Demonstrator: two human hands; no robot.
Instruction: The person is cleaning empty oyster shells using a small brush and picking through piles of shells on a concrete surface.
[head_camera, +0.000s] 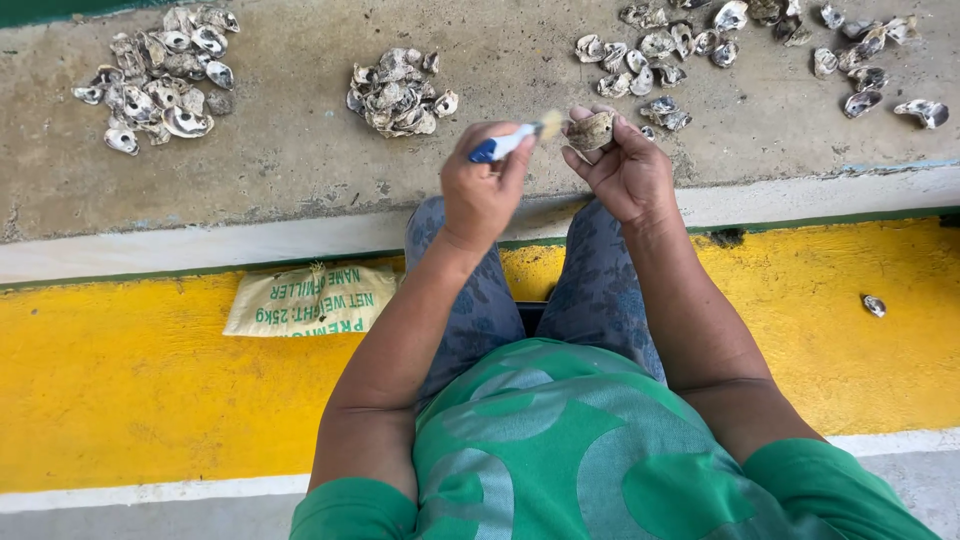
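- Seated above a grey concrete ledge (300, 150), knees over a yellow-painted strip (120, 380), green top filling the foreground.
- Left hand (482, 190) closed round a blue-and-white brush (512, 142), fingers wrapped on the handle, bristle end up against the shell.
- Right hand (625, 165) cupped and pinching one oyster shell (590, 130) between thumb and fingertips, held in the air above the ledge, just short of the nearest heap.
- Three shell heaps on the concrete: one far left (160, 75), one centre (398, 93), a looser scatter to the right (740, 45).
- Lone shell (874, 305) lying apart on the yellow strip; folded sack (310, 300) flat beside the left knee.
- Risk, as judged: ragged shell rim close to bare fingertips, so a slipping brush stroke could drive skin against the edge.
- Risk, as judged: light pinch only, so a hard scrub could twist the shell loose and drop it onto concrete, chipping it.
- Risk, as judged: heaps near one another, so a careless set-down could mix shells between them.
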